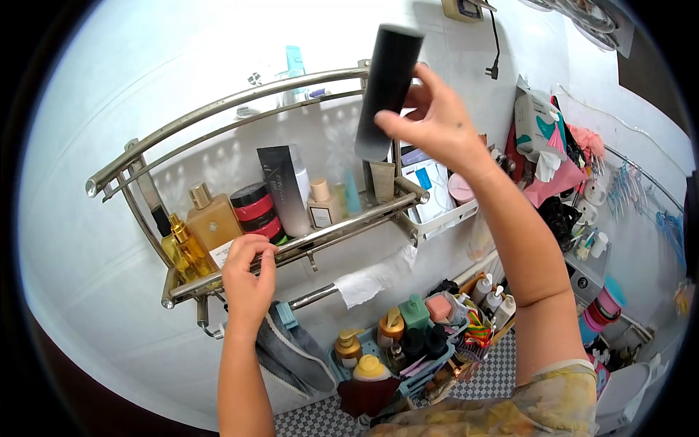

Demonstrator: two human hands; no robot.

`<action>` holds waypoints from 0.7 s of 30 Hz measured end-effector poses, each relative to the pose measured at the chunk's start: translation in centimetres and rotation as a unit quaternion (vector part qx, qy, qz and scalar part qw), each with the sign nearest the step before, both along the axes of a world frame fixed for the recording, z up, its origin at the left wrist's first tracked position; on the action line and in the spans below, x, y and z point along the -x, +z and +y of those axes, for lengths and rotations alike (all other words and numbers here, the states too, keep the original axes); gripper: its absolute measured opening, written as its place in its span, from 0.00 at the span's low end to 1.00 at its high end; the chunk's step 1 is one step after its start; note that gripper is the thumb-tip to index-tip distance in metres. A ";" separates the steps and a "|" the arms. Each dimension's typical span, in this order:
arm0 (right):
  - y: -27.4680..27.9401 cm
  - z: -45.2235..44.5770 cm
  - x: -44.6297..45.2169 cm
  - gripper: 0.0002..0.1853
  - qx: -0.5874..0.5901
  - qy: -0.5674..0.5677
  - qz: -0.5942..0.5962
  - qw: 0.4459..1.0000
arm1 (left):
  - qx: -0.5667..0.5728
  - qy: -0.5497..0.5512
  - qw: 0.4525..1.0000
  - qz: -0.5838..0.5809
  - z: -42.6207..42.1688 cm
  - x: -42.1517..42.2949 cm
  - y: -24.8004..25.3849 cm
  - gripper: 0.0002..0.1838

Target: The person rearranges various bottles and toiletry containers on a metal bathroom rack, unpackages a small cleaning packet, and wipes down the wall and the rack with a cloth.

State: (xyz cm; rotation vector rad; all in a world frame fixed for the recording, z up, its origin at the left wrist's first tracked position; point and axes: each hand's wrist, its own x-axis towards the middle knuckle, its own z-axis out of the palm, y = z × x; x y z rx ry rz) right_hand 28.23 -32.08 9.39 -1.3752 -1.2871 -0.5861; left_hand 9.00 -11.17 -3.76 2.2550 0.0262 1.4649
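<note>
Raised over the right end of the metal wall shelf [335, 227], my right hand [437, 116] holds a tall black bottle [389, 84] that fades to grey at its lower end. The bottle tilts slightly and is a little blurred. My left hand [249, 273] is at the shelf's front rail, fingers curled over it with thumb and fingertips close together. Behind that hand stand an amber bottle with a gold cap [211, 215] and stacked red and black jars [255, 207]. A dark-to-grey tube [284, 189], a beige bottle [320, 204] and a small beige tube [382, 182] stand farther right.
An upper rail [233, 102] crosses above the shelf, with a blue tube [294, 62] behind it. A white tray [444, 218] adjoins the right end. Below hang grey slippers [291, 353] and white tissue [375, 280]. Several pump bottles [391, 325] stand in containers lower down.
</note>
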 end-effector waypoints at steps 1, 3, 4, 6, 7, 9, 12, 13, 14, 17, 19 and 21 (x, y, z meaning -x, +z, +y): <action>-0.6 0.3 -0.2 0.36 0.025 -0.012 0.011 1.000 | -0.002 0.005 1.000 0.000 0.0 0.0 0.0 0.02; -1.8 1.5 -1.2 0.34 0.048 -0.029 0.011 0.998 | -0.005 0.011 1.000 0.000 0.0 0.0 -0.1 0.02; -2.2 1.9 -1.7 0.34 0.048 -0.029 0.012 0.998 | -0.003 0.009 1.000 0.000 0.1 0.0 -0.1 0.02; -2.7 2.6 -2.4 0.36 0.057 -0.009 -0.003 0.998 | -0.002 0.008 1.000 -0.001 0.1 0.1 -0.1 0.02; -2.7 2.9 -2.6 0.36 0.059 -0.026 -0.023 0.998 | -0.003 0.009 1.000 0.001 0.1 0.1 -0.1 0.02; -2.8 3.6 -3.0 0.36 0.059 -0.023 -0.036 0.997 | -0.004 0.012 1.000 0.003 0.1 0.2 -0.1 0.03; -2.9 4.7 -3.9 0.37 0.067 -0.035 -0.048 0.996 | -0.006 0.010 1.000 0.006 -0.2 0.2 0.1 0.03; -3.0 5.0 -4.2 0.37 0.075 -0.047 -0.048 0.995 | -0.012 0.013 1.000 0.004 -0.1 0.2 0.1 0.02; -3.1 5.2 -4.5 0.37 0.074 -0.046 -0.048 0.995 | -0.019 0.015 1.000 0.002 -0.1 0.2 0.1 0.02; -3.1 5.1 -4.6 0.36 0.039 -0.076 -0.120 0.989 | -0.029 0.020 0.999 0.000 0.0 0.1 0.0 0.02; -3.0 4.7 -4.1 0.36 0.060 -0.091 -0.093 0.990 | -0.029 0.023 0.999 -0.001 0.0 0.0 -0.1 0.02; -3.4 4.9 -4.6 0.37 0.059 -0.062 -0.086 0.993 | -0.030 0.024 0.999 -0.002 0.0 -0.1 -0.2 0.02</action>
